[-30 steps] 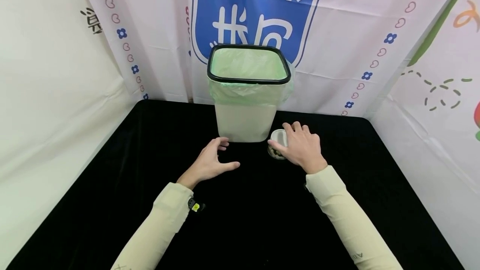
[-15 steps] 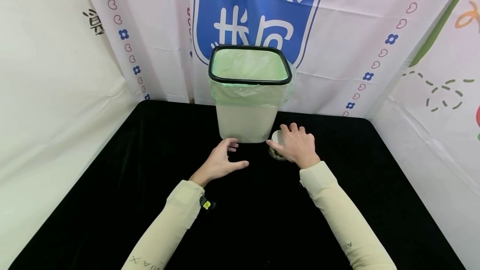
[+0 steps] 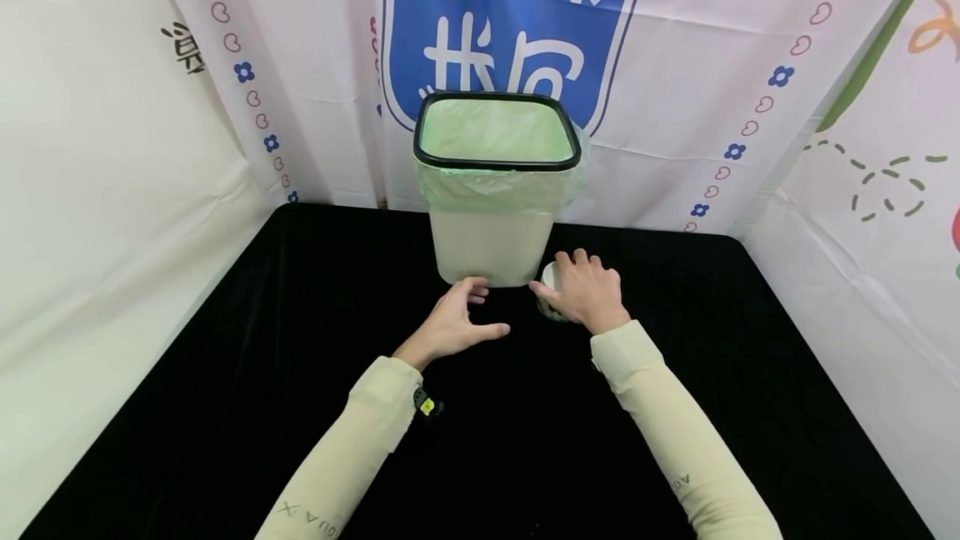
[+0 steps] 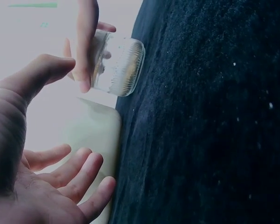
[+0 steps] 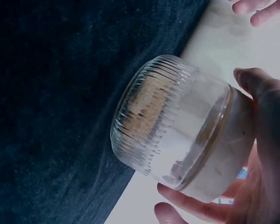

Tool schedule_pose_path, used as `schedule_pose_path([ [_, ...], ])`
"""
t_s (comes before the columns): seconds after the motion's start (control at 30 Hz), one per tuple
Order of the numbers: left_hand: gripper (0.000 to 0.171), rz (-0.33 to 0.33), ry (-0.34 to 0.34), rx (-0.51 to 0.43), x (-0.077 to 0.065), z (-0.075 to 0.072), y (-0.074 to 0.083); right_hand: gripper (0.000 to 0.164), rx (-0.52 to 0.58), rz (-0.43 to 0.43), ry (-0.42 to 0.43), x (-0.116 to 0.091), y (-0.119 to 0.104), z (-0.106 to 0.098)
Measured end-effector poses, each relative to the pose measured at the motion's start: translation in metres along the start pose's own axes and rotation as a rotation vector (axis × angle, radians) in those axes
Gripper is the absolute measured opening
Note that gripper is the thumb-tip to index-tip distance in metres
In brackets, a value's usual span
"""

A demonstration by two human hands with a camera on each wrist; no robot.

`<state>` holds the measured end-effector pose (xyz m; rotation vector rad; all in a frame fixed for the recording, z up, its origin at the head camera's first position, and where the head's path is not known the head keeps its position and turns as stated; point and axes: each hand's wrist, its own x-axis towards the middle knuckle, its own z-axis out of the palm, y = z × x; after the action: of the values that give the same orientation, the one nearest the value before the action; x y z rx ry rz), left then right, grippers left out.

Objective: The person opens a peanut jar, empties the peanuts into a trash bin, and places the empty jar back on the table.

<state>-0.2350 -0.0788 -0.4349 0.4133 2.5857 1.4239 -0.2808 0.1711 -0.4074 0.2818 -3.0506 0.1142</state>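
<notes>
A clear glass jar (image 5: 163,121) with a ribbed lower part and a white lid (image 3: 551,276) stands on the black cloth, right of the bin's base. Something brownish shows through its glass. My right hand (image 3: 588,294) grips the jar from above around the lid, thumb on one side and fingers on the other. My left hand (image 3: 453,321) hovers in front of the bin with fingers spread and thumb apart, holding nothing. In the left wrist view the jar (image 4: 121,67) appears beyond my left thumb, under the right hand's fingers.
A pale bin (image 3: 487,240) with a black rim and a green liner (image 3: 495,190) stands at the back of the black-covered table (image 3: 525,440). Printed white fabric (image 3: 712,82) hangs close behind it and along both sides.
My left hand has moved right, closer to the jar. The right hand has shifted slightly left, covering more of the jar's lid. The bin stays in place.
</notes>
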Motion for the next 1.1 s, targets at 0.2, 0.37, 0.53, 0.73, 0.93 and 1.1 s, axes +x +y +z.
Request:
schedule_pose_path([
  [0.2,0.082,-0.023,-0.017,-0.013,0.006,0.005,0.0,0.074,0.0,-0.001,0.018,0.002,-0.003,0.002],
  [0.37,0.082,-0.025,-0.031,-0.01,0.012,0.008,-0.001,0.068,0.012,-0.005,0.033,0.003,-0.004,0.001],
  [0.53,0.083,-0.034,-0.033,-0.017,0.014,0.01,-0.002,0.064,0.02,-0.019,0.057,0.005,-0.004,0.002],
  [0.73,0.084,-0.033,-0.042,-0.012,0.015,0.013,-0.005,0.061,0.029,-0.034,0.053,0.002,-0.011,-0.004],
  [0.93,0.085,-0.021,-0.036,-0.018,0.016,0.015,-0.005,0.056,0.042,-0.071,0.073,-0.004,-0.023,-0.015],
  [1.1,0.086,0.016,-0.022,-0.026,0.015,0.018,-0.002,0.052,0.05,-0.101,0.101,-0.007,-0.033,-0.024],
])
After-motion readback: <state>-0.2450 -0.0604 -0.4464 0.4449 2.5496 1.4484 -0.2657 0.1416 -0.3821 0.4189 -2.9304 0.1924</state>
